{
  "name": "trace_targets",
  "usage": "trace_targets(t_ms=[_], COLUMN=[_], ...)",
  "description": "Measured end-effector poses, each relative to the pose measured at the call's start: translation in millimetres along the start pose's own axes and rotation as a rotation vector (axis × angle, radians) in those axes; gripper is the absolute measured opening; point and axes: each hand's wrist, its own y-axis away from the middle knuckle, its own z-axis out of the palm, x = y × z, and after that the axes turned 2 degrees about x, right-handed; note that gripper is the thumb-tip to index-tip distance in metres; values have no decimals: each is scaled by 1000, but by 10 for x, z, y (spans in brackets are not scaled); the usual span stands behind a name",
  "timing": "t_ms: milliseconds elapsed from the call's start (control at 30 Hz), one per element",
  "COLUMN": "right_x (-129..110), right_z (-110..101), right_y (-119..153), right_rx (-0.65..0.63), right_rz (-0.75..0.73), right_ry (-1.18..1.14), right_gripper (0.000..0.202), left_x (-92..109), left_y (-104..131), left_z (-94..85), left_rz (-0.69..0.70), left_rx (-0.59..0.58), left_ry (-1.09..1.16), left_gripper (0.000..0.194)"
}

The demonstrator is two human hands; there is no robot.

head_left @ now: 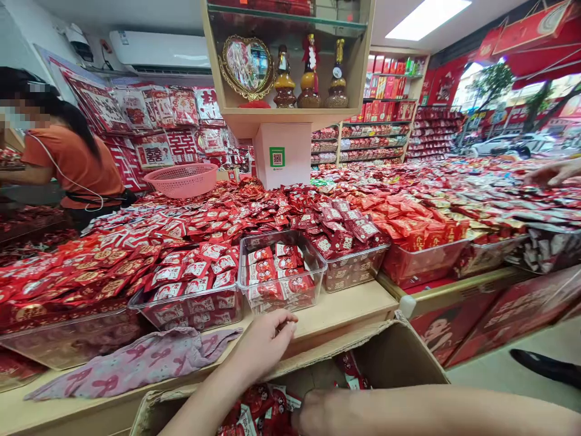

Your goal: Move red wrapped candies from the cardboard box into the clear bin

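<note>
My left hand hovers over the near rim of the counter, just in front of a clear plastic bin partly filled with small red and white packets. Its thumb and fingers are curled toward each other, and whatever they may hold is too small to name. Below it, my right hand reaches down into an open cardboard box, blurred, its fingers hidden. Red packets lie in the box beside it.
Full packet bins line the counter. A patterned cloth lies left, a pink basket behind. Shelves rise in the middle. A person in orange stands left; another person's hand is at far right.
</note>
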Motion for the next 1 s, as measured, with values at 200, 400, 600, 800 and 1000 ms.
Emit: trace_targets(t_ms=[200,400,600,800,1000], right_x=[-594,-261,-173,-204,-193], right_z=[-1266,-1263,-1056,-1038,-1002], right_y=[508,165,27,103,118], right_rx=[256,607,548,723,519], right_rz=[-109,-40,85,14,-36], right_ry=[-246,-553,-807,-736,-1056], right_gripper=[16,24,39,37,38], left_x=[45,32,20,90,99], left_y=[-12,-14,-13,23,27], left_z=[-169,-70,-40,-52,-49], left_rz=[-138,-61,48,111,56], left_rx=[-36,87,264,334,324], left_ry=[343,351,68,-101,88], left_gripper=[59,36,28,31,31])
